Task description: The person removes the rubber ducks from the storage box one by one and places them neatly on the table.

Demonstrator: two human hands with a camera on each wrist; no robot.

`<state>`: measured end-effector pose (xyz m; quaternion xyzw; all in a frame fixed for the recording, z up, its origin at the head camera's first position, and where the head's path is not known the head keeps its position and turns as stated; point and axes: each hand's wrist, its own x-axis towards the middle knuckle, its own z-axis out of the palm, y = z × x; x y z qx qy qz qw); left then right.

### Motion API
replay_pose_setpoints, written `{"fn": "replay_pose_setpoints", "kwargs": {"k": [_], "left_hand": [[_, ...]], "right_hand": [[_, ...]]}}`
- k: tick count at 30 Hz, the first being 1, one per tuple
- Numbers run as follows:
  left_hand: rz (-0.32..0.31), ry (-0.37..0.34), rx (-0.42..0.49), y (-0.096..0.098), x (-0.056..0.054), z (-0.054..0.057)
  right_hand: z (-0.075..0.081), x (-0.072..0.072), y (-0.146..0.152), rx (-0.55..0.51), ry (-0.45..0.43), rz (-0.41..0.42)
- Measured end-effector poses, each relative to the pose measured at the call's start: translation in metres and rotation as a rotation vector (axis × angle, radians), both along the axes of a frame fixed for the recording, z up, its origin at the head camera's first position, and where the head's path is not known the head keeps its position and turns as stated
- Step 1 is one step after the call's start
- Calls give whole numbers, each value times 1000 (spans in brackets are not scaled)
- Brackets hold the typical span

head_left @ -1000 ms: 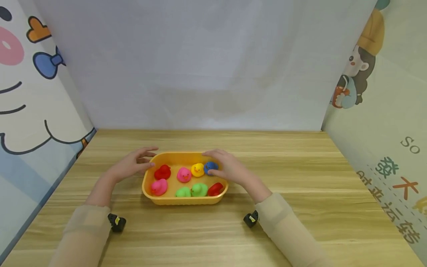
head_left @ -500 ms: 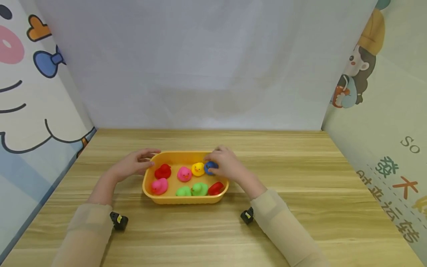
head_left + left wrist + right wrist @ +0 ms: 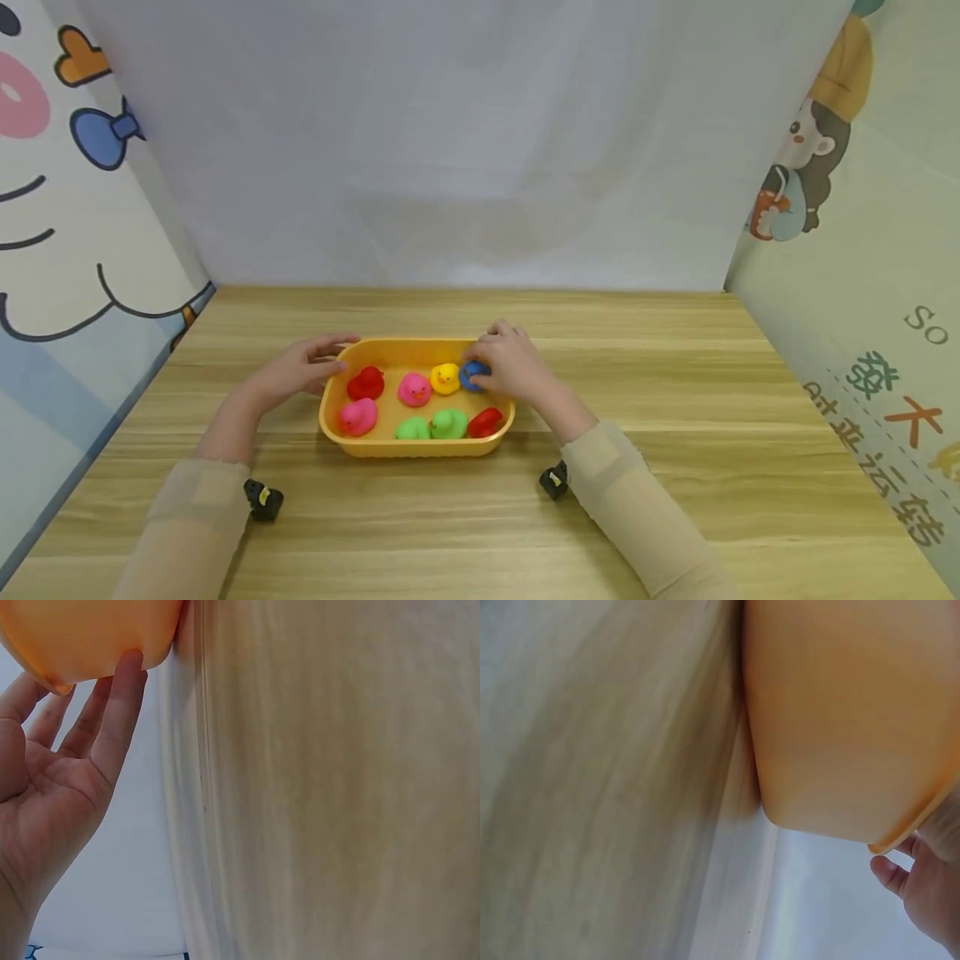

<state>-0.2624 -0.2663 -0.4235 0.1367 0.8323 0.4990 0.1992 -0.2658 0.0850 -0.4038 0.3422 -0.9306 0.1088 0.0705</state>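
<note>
A yellow plastic basket [image 3: 420, 448] on the table holds several small rubber ducks. My right hand [image 3: 513, 362] reaches over its right rim, thumb and fingers curled round a blue rubber duck [image 3: 471, 377], which they partly cover. In the right wrist view the basket's outer wall [image 3: 847, 720] hides the duck and most of the hand [image 3: 934, 889]. My left hand [image 3: 296, 371] rests at the basket's left end, thumb over the rim. Its nearly straight fingers [image 3: 124, 705] touch the outer wall in the left wrist view.
Beside the blue duck sits a yellow duck [image 3: 445, 378]. Pink ducks [image 3: 414, 389], red ducks [image 3: 366, 383] and green ducks [image 3: 449, 423] lie around the basket floor. A pale cloth [image 3: 465, 150] hangs behind the wooden table [image 3: 637, 375]; printed panels [image 3: 847, 275] flank it.
My right hand has moved slightly left and inward, and its fingers have closed round the blue duck. The left hand stays at the basket's left end.
</note>
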Motion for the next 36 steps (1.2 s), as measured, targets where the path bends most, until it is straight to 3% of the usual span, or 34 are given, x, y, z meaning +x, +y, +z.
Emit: {"fn": "replay_pose_setpoints", "kwargs": {"k": [7, 16, 29, 36], "left_hand": [[1, -18, -4, 2, 0, 3], [6, -35, 15, 6, 4, 7], [44, -1, -22, 10, 11, 12], [63, 66, -95, 15, 13, 19]], "right_hand": [[-5, -2, -1, 46, 29, -11], [-2, 1, 0, 2, 26, -16], [-2, 6, 1, -115, 29, -11], [8, 12, 5, -174, -18, -10]]}}
